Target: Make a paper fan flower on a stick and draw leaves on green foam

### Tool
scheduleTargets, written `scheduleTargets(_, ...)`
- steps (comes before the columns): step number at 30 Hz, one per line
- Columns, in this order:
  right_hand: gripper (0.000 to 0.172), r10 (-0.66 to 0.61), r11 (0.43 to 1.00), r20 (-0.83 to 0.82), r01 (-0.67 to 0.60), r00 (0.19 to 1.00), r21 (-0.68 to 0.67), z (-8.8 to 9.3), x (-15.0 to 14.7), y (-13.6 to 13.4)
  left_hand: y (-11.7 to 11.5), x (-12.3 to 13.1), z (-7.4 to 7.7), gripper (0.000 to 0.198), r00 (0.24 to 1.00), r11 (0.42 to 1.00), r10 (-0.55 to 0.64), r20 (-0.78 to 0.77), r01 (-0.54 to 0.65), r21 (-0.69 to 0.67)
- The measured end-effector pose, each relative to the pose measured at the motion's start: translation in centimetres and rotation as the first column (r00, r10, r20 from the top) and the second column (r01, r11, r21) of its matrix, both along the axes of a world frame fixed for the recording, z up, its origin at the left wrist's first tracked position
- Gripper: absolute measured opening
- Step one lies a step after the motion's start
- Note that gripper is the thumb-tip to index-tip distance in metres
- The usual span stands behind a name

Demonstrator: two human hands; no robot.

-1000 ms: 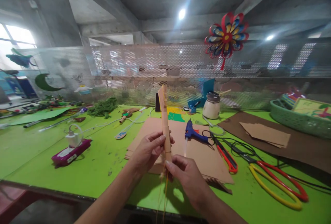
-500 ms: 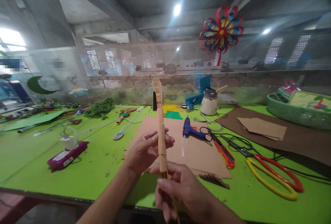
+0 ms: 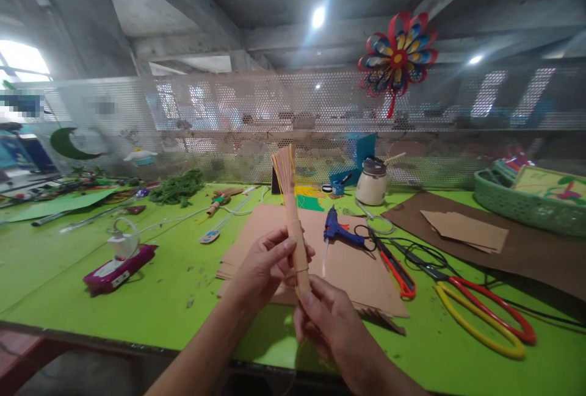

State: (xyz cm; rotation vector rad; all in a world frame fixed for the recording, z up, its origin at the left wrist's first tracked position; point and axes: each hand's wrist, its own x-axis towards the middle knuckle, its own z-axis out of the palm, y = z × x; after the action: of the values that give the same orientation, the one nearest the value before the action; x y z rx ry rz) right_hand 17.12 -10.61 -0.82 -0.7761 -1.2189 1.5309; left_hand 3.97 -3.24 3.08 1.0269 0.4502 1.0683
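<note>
A small broom-shaped piece of rolled brown paper stands tilted in front of me, its pleated or fringed top fanned out. Yellow string runs along its edges. My left hand is closed round the middle of the roll, thumb in front and fingertips behind. Lower down, my right hand pinches the bottom end, where a bit of the yellow string shows. Beneath both hands lies a stack of brown paper sheets. A blue glue gun rests on that stack, right of the roll.
Right of the stack lie a red utility knife, large scissors and black cable. A purple power strip sits on the left of the green table. Behind stand a jar, a green basket and a perforated screen.
The paper broom has turned from edge-on, so its fanned top now shows broadly. It and both hands have shifted slightly right. My right hand has come up to grip the roll's bottom end.
</note>
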Motion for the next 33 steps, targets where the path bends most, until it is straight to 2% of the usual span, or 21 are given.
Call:
scheduleTargets(4,0.05,-0.093,0.995,0.058,0.095,0.994,-0.019,-1.0,-0.2,0.4,-0.4,0.3,-0.1,0.025,0.996,0.997,0.071,-0.046,-0.071,0.015)
scheduleTargets(8,0.052,-0.119,0.993,0.068,0.12,0.991,0.0,-1.9,-0.2,0.6,-0.5,0.6,-0.3,0.027,0.994,0.996,0.084,-0.063,-0.084,0.002)
scheduleTargets(11,0.052,-0.083,0.996,0.033,0.084,0.996,-0.013,-2.3,-0.1,0.7,-0.4,0.9,-0.5,0.027,0.996,0.997,0.07,-0.057,-0.072,-0.025)
scheduleTargets(15,0.049,0.005,0.999,-0.097,-0.008,0.995,-0.032,-2.8,0.2,1.0,-0.5,1.2,-0.7,0.03,0.998,0.998,0.046,-0.031,-0.048,-0.049)
scheduleTargets(20,0.043,0.138,0.989,-0.261,-0.148,0.956,-0.02,-3.3,0.4,1.2,-0.6,1.5,-0.7,0.029,1.0,0.997,0.03,-0.003,-0.03,-0.067)
scheduleTargets(25,0.041,0.082,0.994,-0.284,-0.098,0.955,-0.042,-3.4,0.2,1.1,-0.4,1.6,-0.9,0.031,1.0,0.996,0.011,0.006,-0.011,-0.086)
scheduleTargets(29,0.042,0.088,0.993,-0.307,-0.108,0.947,-0.048,-3.3,-0.1,0.9,-0.3,1.5,-0.9,0.031,1.0,0.995,0.014,0.016,-0.013,-0.094)
scheduleTargets(33,0.045,0.039,0.998,-0.24,-0.05,0.97,-0.041,-3.1,-0.4,0.7,-0.3,1.5,-0.9,0.033,0.999,0.995,0.019,0.027,-0.016,-0.103)
